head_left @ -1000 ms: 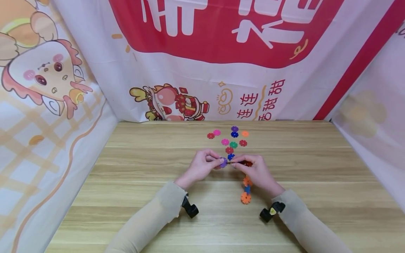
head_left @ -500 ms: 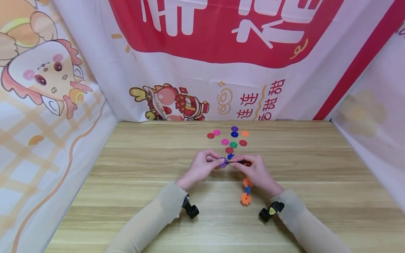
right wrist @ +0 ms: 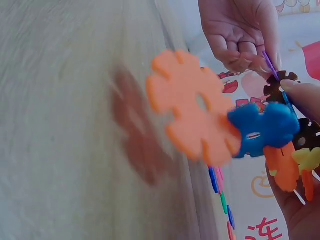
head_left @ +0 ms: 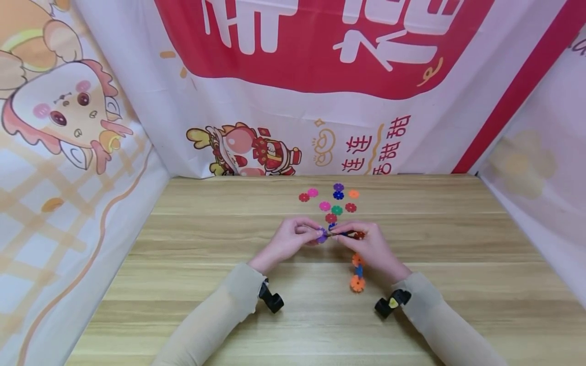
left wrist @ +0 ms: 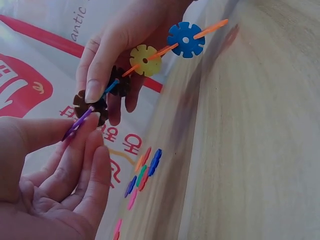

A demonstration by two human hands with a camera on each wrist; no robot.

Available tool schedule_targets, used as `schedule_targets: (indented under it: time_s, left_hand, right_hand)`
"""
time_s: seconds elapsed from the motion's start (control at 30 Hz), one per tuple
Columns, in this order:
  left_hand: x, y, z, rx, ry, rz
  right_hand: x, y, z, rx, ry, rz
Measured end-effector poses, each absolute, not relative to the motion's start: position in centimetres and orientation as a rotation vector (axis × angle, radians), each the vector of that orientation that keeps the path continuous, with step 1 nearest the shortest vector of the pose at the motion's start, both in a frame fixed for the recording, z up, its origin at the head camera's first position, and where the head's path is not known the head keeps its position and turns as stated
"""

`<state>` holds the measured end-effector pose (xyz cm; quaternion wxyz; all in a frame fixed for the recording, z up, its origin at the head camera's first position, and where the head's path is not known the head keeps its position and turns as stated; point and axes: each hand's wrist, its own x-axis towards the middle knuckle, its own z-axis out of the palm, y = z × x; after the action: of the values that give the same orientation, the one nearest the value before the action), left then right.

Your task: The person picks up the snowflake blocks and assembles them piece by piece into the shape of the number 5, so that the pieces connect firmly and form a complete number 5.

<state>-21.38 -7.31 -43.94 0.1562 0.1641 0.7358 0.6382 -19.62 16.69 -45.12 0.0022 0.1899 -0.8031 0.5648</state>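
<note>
Fingers of left hand (head_left: 294, 237) pinched a purple disc (left wrist: 82, 119), right hand (head_left: 366, 243) a brown disc (left wrist: 101, 105), seemingly light, stiff, best gripped face-on.

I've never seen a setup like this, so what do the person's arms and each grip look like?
The left grip and right grip are ungloved human hands. The left sleeve and right sleeve are beige and reach the wrists. The left wrist mount and right wrist mount are black; the right one bears a small yellow mark. No cables show.
</note>
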Motion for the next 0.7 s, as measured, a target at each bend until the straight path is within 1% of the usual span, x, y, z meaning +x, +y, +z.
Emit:
schedule_targets:
  time_s: [0.2,0.43,0.7]
  left_hand:
    - [-21.3,-8.0,-44.1,0.527,2.074,1.744]
    - [-21.1,-9.0,-44.1,0.467,2.086,1.723]
    - [-21.1,-10.1,-44.3,0.417,2.126,1.716]
  right_hand:
    - [-19.8,17.0,-45.4,0.538,-2.579,1.753]
    - [-19.8,17.6,-45.5,0.379,-2.668,1.763]
    - [-20.3,18.8,-46.5,0.378,-2.726,1.719]
